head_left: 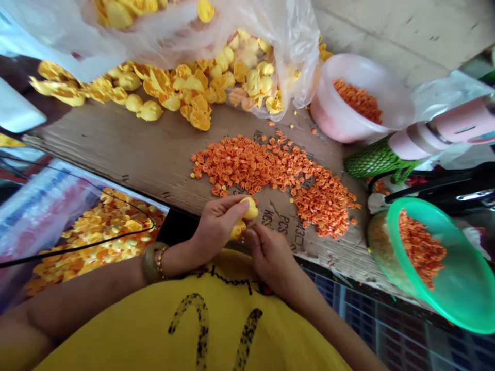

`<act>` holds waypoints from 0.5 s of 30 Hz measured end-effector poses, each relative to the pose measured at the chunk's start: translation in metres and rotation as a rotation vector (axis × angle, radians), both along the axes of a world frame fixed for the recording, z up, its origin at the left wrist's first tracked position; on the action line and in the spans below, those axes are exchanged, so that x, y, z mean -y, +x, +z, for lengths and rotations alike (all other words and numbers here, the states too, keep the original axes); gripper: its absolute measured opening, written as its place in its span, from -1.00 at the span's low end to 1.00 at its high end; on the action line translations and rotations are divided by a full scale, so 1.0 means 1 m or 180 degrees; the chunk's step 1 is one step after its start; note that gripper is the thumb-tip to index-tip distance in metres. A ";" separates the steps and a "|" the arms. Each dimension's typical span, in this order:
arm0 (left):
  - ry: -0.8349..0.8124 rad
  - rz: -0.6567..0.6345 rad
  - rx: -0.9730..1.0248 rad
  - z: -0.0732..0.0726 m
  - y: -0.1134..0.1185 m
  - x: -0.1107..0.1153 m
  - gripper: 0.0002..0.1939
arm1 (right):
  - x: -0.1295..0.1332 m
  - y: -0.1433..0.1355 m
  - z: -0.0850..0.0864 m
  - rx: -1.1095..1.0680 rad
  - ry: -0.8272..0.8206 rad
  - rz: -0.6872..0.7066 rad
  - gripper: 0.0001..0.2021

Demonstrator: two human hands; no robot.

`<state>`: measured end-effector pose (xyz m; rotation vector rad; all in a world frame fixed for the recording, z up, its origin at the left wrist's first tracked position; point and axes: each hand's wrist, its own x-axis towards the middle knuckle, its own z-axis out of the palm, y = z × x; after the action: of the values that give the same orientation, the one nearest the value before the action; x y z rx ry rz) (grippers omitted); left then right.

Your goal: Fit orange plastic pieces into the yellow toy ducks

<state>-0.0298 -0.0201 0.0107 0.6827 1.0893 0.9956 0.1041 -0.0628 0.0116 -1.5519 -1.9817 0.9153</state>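
Judging the Work Midway, with Plenty Left

At the lower left of the frame we see a large heap of yellow parts (112,221) with orange flecks among them. We take these for finished ones, though they are too blurred to confirm. Across the upper left, loose yellow shells (158,80) lie along the cardboard (96,129), and more show through the clear plastic bag (299,46) at the top; we see no orange on most of them, so we count them as left to do.

Near the centre, the left hand (220,221) grips the yellow piece (250,207) between thumb and fingers, just above the shirt front. The right hand (268,252) is closed, thumb and forefinger pinching at the lower edge of the same piece (whether an orange bit sits between them, we cannot tell). We judge this one unfinished.

Just beyond the hands, a broad spread of orange bits (243,159) reaches right of centre, far from used up. At the upper right, a pale bowl (328,118) holds more of them, beside a pink bottle (456,123); at the lower right, a tilted green basin (464,283) shows another batch.
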 end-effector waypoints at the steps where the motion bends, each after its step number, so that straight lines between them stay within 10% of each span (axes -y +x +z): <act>1: 0.0083 0.0039 -0.0135 0.002 -0.001 0.001 -0.86 | 0.001 -0.003 -0.003 -0.0079 0.0070 -0.0033 -0.73; 9: 0.0266 -0.0321 -0.0282 -0.007 0.002 -0.006 -0.72 | -0.005 -0.008 -0.060 -0.0383 0.0211 -0.0075 -0.61; 15: 0.0381 -0.0400 -0.0764 0.007 -0.036 -0.013 -0.70 | -0.043 -0.013 -0.027 -0.0618 -0.0409 0.0844 -0.62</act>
<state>-0.0663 -0.0073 0.0176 0.9757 1.1853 0.8911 0.0909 -0.0195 -0.0158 -1.2274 -2.0509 1.2703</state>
